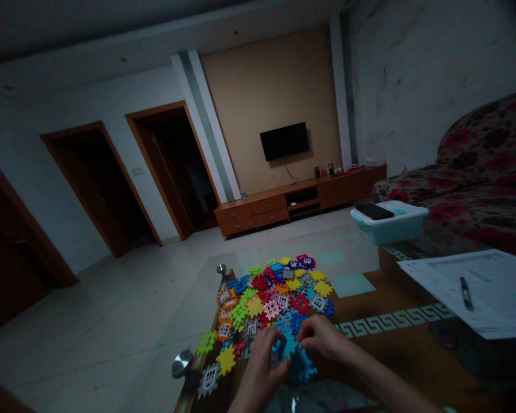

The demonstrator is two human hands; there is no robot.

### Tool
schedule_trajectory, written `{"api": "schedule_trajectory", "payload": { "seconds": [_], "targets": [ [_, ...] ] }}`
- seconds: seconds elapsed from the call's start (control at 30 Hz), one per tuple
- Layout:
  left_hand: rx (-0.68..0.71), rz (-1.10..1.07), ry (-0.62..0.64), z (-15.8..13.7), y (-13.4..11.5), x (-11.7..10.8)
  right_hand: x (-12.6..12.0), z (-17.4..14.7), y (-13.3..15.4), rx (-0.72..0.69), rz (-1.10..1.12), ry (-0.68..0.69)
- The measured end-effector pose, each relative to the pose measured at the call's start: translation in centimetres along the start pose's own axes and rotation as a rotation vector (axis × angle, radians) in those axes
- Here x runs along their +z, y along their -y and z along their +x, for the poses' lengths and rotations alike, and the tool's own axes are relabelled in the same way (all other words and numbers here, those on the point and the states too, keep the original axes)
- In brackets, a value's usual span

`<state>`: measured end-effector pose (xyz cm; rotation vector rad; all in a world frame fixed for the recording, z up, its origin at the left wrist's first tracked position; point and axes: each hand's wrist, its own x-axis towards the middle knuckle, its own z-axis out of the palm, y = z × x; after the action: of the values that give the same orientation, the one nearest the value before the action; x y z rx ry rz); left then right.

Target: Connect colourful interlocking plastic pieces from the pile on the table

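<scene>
Head view: dim room, glass counter [370, 321] low in frame. Left hand [264, 355] and right hand [322, 338] close together over a joined cluster of blue interlocking tiles [298, 358] near the counter's near edge. Left grip curled narrow, fingertips pressing on the blue cluster's left side; right grip likewise closed narrow, pinching the cluster's upper edge. Both hands touching the same piece, cluster resting at or just above the counter surface — cannot tell which.

Just beyond the hands, a loose pile of coloured tiles [270, 292]: red, yellow, green, orange, blue, purple, some with white window-like inserts. A yellow tile [226, 360] and a grey tile [208, 380] lying apart at the left edge.

Right side: stack of papers [490, 287] with a pen [466, 293] lying on top. Farther back, a pale blue lidded box [389, 223] with a dark phone [374, 211] on its lid, beside a floral sofa [481, 172]. Far wall: television [284, 140] above a long wooden cabinet [301, 198].
</scene>
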<state>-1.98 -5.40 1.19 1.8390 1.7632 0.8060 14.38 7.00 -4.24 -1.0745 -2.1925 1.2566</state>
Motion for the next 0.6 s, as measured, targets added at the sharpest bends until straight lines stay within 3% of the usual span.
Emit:
{"api": "schedule_trajectory", "payload": {
  "seconds": [0.23,0.47,0.6],
  "targets": [
    [-0.083,0.249,0.212,0.7,-1.4,1.7,-1.4,0.5,-0.8,0.001,-0.117,-0.072],
    [-0.084,0.171,0.229,0.9,0.0,3.0,-1.5,-0.4,-0.9,-0.028,-0.157,0.015],
    [-0.077,0.16,0.224,1.1,-0.2,3.3,-1.0,-0.7,-1.0,0.036,-0.16,0.055]
  ]
}}
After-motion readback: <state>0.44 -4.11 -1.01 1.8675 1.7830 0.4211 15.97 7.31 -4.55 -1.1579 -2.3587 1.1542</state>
